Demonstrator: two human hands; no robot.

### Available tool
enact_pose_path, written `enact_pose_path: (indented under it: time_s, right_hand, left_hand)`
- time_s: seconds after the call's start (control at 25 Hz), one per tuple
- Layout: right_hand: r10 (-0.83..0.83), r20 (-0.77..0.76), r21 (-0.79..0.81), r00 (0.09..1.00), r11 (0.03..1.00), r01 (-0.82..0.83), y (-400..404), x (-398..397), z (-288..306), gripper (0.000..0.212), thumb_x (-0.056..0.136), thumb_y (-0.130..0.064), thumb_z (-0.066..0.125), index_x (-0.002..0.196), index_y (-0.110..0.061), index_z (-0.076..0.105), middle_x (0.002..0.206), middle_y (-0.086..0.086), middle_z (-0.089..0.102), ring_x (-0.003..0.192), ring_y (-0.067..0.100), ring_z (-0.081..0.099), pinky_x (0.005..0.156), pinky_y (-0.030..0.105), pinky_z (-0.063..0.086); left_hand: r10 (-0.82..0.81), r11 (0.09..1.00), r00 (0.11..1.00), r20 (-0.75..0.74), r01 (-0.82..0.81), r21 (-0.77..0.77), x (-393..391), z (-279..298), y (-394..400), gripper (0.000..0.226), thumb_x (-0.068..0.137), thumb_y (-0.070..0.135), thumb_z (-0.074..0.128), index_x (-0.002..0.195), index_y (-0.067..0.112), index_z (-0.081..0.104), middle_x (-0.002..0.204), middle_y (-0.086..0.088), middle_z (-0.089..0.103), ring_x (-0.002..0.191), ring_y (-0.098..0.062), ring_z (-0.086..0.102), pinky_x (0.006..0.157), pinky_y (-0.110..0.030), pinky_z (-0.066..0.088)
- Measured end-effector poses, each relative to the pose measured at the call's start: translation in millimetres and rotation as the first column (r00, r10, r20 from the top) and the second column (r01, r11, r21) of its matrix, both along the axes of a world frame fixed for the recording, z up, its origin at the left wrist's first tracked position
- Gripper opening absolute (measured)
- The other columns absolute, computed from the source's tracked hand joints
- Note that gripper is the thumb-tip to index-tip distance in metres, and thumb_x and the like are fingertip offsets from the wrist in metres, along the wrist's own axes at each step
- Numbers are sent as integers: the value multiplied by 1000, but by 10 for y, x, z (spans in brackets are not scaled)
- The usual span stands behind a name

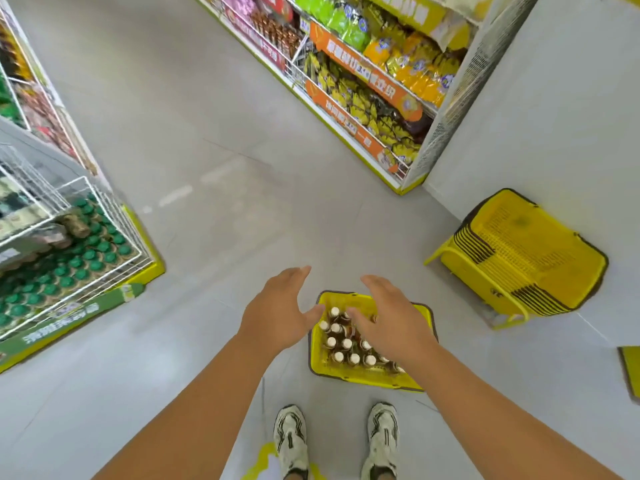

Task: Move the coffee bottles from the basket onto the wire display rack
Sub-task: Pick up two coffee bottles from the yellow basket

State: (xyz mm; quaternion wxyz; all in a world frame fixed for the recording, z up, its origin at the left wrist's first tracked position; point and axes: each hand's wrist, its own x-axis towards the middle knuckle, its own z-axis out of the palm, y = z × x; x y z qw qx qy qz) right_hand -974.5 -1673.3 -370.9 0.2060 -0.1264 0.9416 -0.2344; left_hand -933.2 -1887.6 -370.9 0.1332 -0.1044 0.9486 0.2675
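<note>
Coffee bottles (346, 342): brown, white-capped (labels apparently blurred).

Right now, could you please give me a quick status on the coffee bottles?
Both hands open, left hand, right hand, above the basket. Coffee bottles all inside. Wire display rack far left; floor between unobstructed.

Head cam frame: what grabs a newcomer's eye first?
Two bare hands, left hand and right hand, both open, reach down over a yellow basket of white-capped coffee bottles on the floor at bottom centre. A stack of empty yellow baskets sits at right by the wall. The wire display rack with green-capped bottles stands at left.
</note>
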Motion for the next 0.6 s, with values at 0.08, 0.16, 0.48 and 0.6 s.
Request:
enact_pose_path:
  time_s: [0.08,0.16,0.48,0.6]
  right_hand:
    - [-33,30,-22,999,999,34,43,-107,-364,65,99,-50,57,156,-25,36,162,-7,36,148,15,35,115,32,34]
    - [-60,57,-50,997,997,63,98,-193,-756,65,98,-49,58,155,-26,38,161,-7,39,147,15,36,114,30,34]
    - [-187,145,-87,972,976,201,382,-389,-2581,58,97,-50,60,150,-32,43,152,-16,44,139,7,41,102,22,36]
    - [-223,166,-100,961,965,241,430,-430,-3206,58,96,-50,62,149,-33,44,152,-17,44,138,5,41,100,17,33]
  left_hand:
    - [16,1000,999,43,-17,24,-50,-393,83,76,93,59,59,158,39,25,163,16,27,149,-7,25,112,-31,35]
    - [36,998,995,89,-41,51,-97,-805,169,76,92,59,59,157,40,25,163,16,28,149,-7,25,113,-31,34]
    - [116,979,984,138,-137,154,-306,-2565,549,72,94,51,62,155,41,26,159,17,32,147,-5,27,112,-27,34]
    - [127,972,978,167,-157,176,-346,-3197,632,72,94,51,61,155,43,23,158,17,32,146,-5,28,111,-27,35]
